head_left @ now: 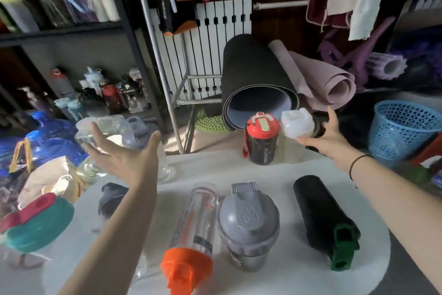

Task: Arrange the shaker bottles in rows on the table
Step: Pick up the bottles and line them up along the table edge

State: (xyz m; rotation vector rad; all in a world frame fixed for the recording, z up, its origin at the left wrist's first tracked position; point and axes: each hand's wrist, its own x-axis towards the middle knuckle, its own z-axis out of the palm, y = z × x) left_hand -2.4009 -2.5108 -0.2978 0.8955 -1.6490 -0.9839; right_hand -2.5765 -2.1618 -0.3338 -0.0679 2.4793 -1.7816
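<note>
While the right hand [327, 138] grasps a translucent shaker bottle with a white lid [296, 123] at the white table's [239, 170] far edge, a black red-lidded bottle [262, 138] stands just beside its fingertips; the left hand [126, 156] hovers spread, fingers released.

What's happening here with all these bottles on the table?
A person is lining up shaker bottles on a white table. The right hand is on a white-lidded bottle at the far edge, beside a red-lidded black bottle. The left hand is open, reaching toward a clear grey-lidded bottle. A near row holds an orange-capped bottle, a grey one and a black, green-capped one.
</note>
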